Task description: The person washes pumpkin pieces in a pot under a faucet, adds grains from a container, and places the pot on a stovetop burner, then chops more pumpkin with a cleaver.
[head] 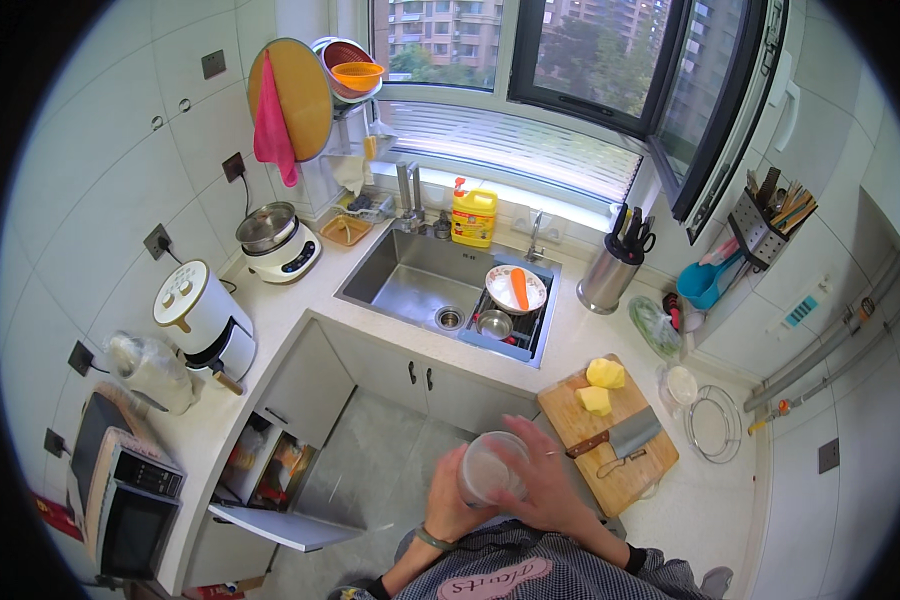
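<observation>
My left hand (447, 487) is wrapped around a clear round plastic container (475, 474), held in front of my apron. The fingers of my right hand (544, 472) spread across the container's top and right side, blurred; whether they grip it is unclear. What the container holds cannot be made out. To the right lies a wooden cutting board (562, 401) with two peeled yellow pieces (605, 373), possibly potato. A cleaver (634, 433) with a brown handle rests on the board, and a small wooden-handled tool (621, 463) lies beside it.
An open cabinet door (285, 526) juts out at lower left. The steel sink (412, 274) has a rack with a bowl (497, 302) and a carrot (519, 289). A knife block (598, 289), another clear container (679, 387) and a wire ring stand (738, 420) occupy the right counter.
</observation>
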Action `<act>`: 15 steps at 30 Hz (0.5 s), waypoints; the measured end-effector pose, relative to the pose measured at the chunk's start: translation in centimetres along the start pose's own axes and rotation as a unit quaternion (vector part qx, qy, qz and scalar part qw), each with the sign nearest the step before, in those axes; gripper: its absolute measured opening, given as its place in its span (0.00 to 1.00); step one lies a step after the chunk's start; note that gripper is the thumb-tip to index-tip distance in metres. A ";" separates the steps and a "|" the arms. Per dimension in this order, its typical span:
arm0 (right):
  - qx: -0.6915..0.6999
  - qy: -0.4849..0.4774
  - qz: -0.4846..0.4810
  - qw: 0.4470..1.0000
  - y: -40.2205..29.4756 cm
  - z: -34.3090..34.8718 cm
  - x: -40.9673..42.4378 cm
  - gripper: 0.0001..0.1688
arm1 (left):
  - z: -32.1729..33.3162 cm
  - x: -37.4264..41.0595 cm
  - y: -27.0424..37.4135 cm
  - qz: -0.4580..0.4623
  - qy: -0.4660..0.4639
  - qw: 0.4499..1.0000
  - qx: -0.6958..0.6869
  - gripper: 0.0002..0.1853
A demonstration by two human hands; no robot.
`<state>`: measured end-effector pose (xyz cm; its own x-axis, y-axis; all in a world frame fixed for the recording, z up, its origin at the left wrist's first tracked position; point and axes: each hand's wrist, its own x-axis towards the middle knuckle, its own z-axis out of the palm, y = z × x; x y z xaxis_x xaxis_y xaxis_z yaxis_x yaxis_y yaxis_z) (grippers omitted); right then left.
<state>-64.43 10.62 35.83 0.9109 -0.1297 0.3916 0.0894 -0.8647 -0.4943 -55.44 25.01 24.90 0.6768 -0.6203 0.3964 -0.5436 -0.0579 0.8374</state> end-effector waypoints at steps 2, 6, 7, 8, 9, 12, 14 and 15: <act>-0.046 -0.040 -0.032 0.998 -0.3 0.7 0.3 0.34 | 0.2 -0.4 0.5 0.018 -0.003 0.999 0.027 0.53; -0.036 -0.082 -0.026 0.996 0.3 1.3 -0.3 0.33 | 0.1 -1.2 1.8 -0.005 -0.031 0.999 0.025 0.53; -0.021 -0.079 -0.028 0.996 0.5 1.5 -0.3 0.33 | 0.2 -1.4 1.8 -0.006 -0.030 0.999 0.015 0.53; -0.007 -0.078 -0.028 0.997 0.5 1.5 -0.4 0.33 | 0.4 -1.6 1.8 -0.008 -0.030 1.000 0.003 0.52; 0.009 -0.076 -0.029 0.997 0.6 1.7 -0.5 0.33 | 0.5 -1.8 1.8 -0.007 -0.026 1.000 0.002 0.52; 0.011 -0.076 -0.037 0.996 1.0 2.3 -0.6 0.31 | 0.7 -2.3 1.6 -0.015 -0.022 1.000 0.007 0.51; 0.024 -0.097 -0.044 0.994 1.4 2.6 -0.7 0.31 | 0.8 -2.5 1.6 -0.036 -0.032 0.999 0.016 0.50; 0.029 -0.108 -0.046 0.993 1.7 2.7 -0.7 0.30 | 0.9 -2.5 1.9 -0.034 -0.026 0.999 0.016 0.50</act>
<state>-63.86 10.58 32.60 0.9623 0.0605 0.2652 0.1935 -0.8375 -0.5110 -58.57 25.75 25.13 0.6858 -0.6546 0.3181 -0.5136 -0.1255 0.8488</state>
